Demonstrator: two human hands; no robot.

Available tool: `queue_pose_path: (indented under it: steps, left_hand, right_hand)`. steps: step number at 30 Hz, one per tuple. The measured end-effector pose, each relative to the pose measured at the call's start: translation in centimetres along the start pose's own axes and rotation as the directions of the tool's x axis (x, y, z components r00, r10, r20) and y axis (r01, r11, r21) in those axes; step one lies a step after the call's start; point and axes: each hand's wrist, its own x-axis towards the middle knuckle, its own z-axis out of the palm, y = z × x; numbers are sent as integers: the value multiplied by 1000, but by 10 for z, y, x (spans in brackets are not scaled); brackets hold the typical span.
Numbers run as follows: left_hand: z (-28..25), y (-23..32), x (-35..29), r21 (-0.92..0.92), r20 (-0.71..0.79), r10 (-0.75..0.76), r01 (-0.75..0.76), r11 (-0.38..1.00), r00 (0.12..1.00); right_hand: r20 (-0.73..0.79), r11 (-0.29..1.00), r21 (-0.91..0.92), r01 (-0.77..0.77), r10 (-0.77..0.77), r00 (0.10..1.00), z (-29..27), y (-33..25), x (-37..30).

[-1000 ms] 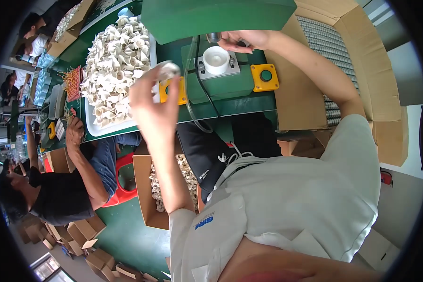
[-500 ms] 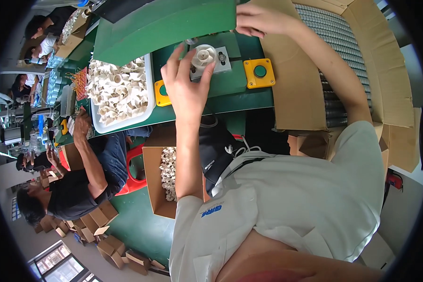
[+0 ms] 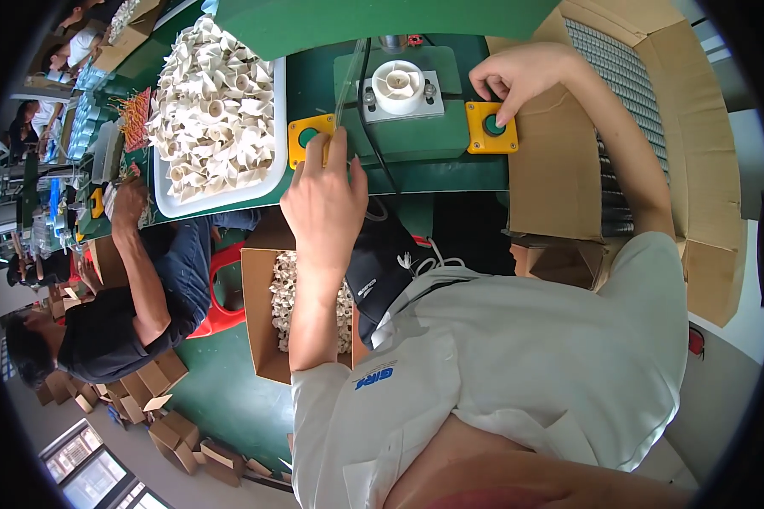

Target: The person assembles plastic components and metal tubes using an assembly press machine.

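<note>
A round white plastic part (image 3: 398, 90) with inner vanes sits on a metal fixture plate (image 3: 431, 100) beneath the green machine housing (image 3: 390, 19). My left hand (image 3: 324, 193) is at the left yellow button box (image 3: 298, 146), its fingers stretched over the box's near right edge; the fingers partly cover the box, and contact with its button cannot be made out. At the right yellow button box (image 3: 482, 142), my right hand (image 3: 526, 76) has its thumb on the green button, the other fingers loosely bent. Neither hand holds anything.
A white tray (image 3: 282, 161) heaped with white vaned parts stands left of the fixture. Cardboard boxes, one with rows of metal cylinders (image 3: 615, 81), flank my right arm. Below the table edge is a carton (image 3: 261, 339) of white pieces. A co-worker (image 3: 110, 331) sits at left.
My left hand has left the white part and come down to the left button box. My right hand has moved from beside the green housing to the right button. The view has shifted slightly.
</note>
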Motion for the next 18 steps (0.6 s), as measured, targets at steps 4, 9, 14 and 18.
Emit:
queue_pose_path:
  steps: [4, 9, 14, 18]
  left_hand:
    - [6, -10, -1, -16, -95, 73, -75, 997, 993]
    - [2, -22, 4, 83, -60, 115, -110, 990, 992]
    - [5, -17, 7, 78, -31, 128, -126, 989, 991]
    - [8, -12, 7, 151, -59, 131, -121, 981, 990]
  right_hand:
    - [-6, 1000, -29, -8, 8, 1000, 2, 5, 2]
    - [-12, 1000, 3, 4, -4, 1000, 4, 8, 2]
    - [-10, 995, -55, -78, 77, 997, 4, -10, 4]
    - [-10, 989, -126, -72, 71, 997, 3, -11, 5]
